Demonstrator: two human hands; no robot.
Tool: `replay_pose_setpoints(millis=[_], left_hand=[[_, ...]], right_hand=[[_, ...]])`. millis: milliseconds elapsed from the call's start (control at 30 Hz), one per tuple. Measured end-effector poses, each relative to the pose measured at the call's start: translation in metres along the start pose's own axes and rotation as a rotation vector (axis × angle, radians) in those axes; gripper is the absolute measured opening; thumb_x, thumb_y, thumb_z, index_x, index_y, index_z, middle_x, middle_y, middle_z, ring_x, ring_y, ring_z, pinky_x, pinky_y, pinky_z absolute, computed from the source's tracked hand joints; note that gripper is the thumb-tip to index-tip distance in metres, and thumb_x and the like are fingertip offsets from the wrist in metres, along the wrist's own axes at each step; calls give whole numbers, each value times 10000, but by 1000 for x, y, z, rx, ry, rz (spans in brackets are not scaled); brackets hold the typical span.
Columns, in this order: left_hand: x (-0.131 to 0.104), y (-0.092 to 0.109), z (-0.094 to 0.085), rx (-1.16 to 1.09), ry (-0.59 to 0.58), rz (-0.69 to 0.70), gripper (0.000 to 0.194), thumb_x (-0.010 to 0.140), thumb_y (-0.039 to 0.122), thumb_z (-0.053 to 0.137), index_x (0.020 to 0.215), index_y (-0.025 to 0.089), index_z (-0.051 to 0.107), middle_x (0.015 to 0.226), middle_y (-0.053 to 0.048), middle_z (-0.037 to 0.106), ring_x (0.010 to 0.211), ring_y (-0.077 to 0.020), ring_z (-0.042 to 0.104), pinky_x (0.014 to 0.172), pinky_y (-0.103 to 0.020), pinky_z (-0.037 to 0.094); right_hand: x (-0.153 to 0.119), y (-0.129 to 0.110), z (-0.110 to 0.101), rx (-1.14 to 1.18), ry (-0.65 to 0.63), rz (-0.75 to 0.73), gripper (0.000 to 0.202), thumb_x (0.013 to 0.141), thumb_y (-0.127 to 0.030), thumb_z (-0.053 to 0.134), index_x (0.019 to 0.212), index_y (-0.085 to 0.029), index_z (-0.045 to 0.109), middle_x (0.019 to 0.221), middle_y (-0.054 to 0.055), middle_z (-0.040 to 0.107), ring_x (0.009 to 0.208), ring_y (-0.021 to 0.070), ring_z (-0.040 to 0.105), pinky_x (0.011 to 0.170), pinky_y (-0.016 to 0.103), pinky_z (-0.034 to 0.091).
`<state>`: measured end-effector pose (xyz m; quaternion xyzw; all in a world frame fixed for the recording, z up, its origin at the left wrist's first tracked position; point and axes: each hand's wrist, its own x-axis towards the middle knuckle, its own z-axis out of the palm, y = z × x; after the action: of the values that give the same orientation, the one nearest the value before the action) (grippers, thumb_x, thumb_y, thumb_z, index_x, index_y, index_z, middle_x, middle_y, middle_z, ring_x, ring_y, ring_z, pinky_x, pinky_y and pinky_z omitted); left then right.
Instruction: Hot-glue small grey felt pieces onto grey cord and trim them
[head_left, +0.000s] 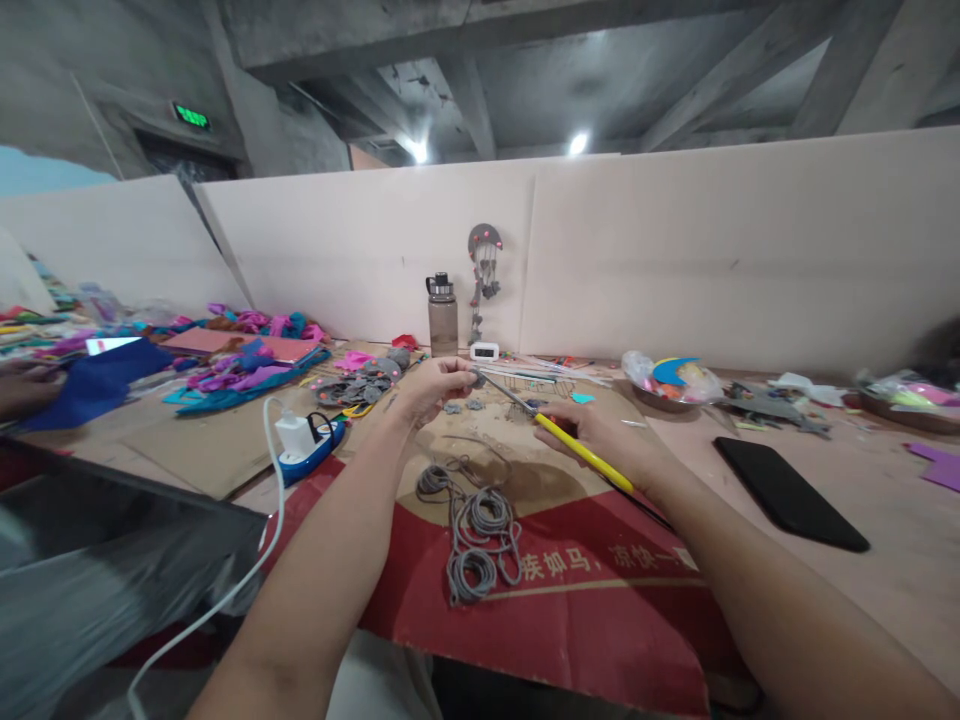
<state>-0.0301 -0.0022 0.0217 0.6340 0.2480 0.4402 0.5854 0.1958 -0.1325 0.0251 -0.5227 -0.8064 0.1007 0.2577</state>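
My left hand (433,390) is closed in a pinch on a small grey felt piece (478,379), held up over the middle of the work table. A soldering iron (594,462) with a yellow handle and a thin metal shaft is in my right hand (583,430), whose fingers wrap round it. Its tip points left and meets the grey piece or stops just short; I cannot tell which. Under my hands, coils of grey cord (474,575) lie on a red and tan cardboard sheet (600,610). Small grey scraps (475,404) are scattered just beyond.
A water bottle (443,325) and a small white clock (484,352) stand by the partition, where a grey hanging ornament (486,243) is fixed. A power strip (311,460) lies left, a black phone (787,492) right. A filled bowl (670,398) sits behind the phone.
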Motion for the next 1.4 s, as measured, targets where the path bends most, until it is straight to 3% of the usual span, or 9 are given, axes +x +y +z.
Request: replay_pose_setpoints(millis=[200, 367, 500, 700, 833, 1067, 1400], left_hand=[[1, -1, -2, 45, 2, 0, 254, 549, 269, 755, 671, 125, 586, 622, 1, 581, 539, -75, 501, 558, -225, 369], [2, -1, -2, 63, 8, -3, 256, 552, 280, 754, 683, 125, 597, 636, -11, 593, 544, -80, 501, 554, -224, 368], [2, -2, -2, 48, 20, 14, 238, 560, 268, 747, 694, 132, 604, 650, -9, 587, 561, -82, 500, 574, -229, 378], [3, -5, -2, 164, 42, 138, 187, 617, 267, 710, 723, 137, 628, 672, 4, 578, 609, -84, 486, 622, -228, 369], [3, -8, -2, 229, 29, 207, 172, 659, 272, 685, 754, 138, 632, 690, 1, 590, 636, -91, 493, 646, -231, 366], [1, -6, 0, 263, 11, 212, 204, 659, 303, 686, 764, 139, 623, 717, -4, 606, 657, -104, 513, 673, -239, 375], [-1, -5, 0, 273, 21, 219, 202, 670, 309, 680, 762, 145, 607, 723, -4, 594, 661, -106, 512, 663, -235, 372]], right_hand=[[-1, -4, -3, 52, -37, 12, 337, 845, -489, 456, 816, -200, 627, 765, 8, 643, 687, 157, 544, 624, 257, 380], [-2, -6, -4, 43, -24, 5, 355, 846, -490, 462, 944, -197, 637, 870, 31, 663, 745, 172, 571, 670, 273, 407], [0, -1, 1, -44, 32, -26, 383, 832, -491, 501, 1032, -190, 627, 955, 64, 664, 794, 189, 579, 711, 290, 421], [0, 1, 4, -291, 133, 2, 357, 870, -414, 458, 1110, -208, 625, 922, 76, 690, 737, 192, 585, 651, 280, 400], [-1, 1, 0, -427, 155, -1, 370, 845, -370, 501, 1181, -251, 602, 1021, 78, 690, 838, 223, 605, 709, 297, 412], [-1, 6, 0, -475, 173, -10, 363, 855, -359, 489, 1189, -265, 596, 1062, 74, 682, 970, 237, 594, 811, 328, 429], [-1, 6, 0, -487, 167, -10, 349, 851, -340, 493, 1175, -271, 604, 1091, 74, 674, 999, 249, 589, 821, 336, 431]])
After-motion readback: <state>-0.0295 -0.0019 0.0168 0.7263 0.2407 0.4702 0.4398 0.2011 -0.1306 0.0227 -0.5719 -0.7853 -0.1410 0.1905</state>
